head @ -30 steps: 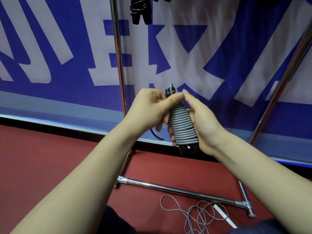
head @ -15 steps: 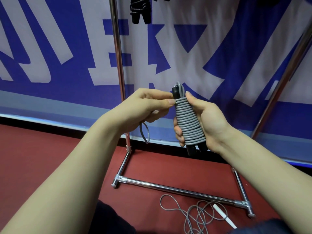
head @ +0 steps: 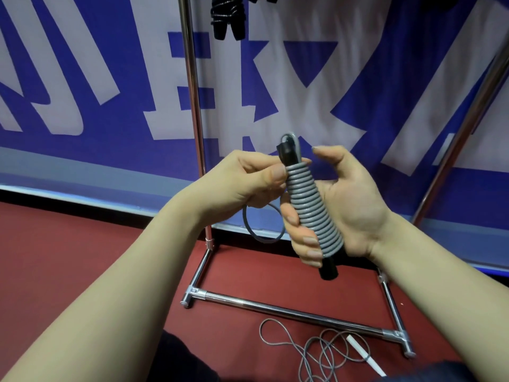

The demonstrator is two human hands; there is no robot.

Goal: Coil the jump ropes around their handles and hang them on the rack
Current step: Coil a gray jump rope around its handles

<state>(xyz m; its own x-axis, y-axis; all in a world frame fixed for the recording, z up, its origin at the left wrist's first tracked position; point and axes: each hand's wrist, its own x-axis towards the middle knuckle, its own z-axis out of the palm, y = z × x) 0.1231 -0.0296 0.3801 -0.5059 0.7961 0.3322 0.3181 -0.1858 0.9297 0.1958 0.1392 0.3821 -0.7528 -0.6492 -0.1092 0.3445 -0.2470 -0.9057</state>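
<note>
Item 1. Grey jump rope [head: 311, 208], wound in tight turns round black handles [head: 328, 270]. Clasped in right grip [head: 349, 210]: four fingers curled across the front of the coil, palm behind it, thumb lifted clear above. Tilted, top end leaning toward left grip, bare handle tips protruding above and below the fingers.

Item 2. Left grip [head: 248, 186], closed in a pinch on the rope at the topmost turn, thumb pad flat against the coil. Loose tail [head: 259, 235] of the same rope looping down beneath left grip and back behind the coil.

Item 3. Rack [head: 192, 106], chrome tube. One upright directly behind left grip, another well out beyond right grip, base bar on the floor [head: 82, 257] below both.

Item 4. Black jump rope [head: 225, 15], coiled, hanging high above both grips, partly cut off at the top edge.

Item 5. Second grey rope [head: 311, 351], uncoiled, tangled on the red floor below right grip, on the near side of the base bar, with white handle [head: 363, 357] at its outer edge.

Item 6. Blue banner [head: 82, 78] with large white characters, behind the rack.
</note>
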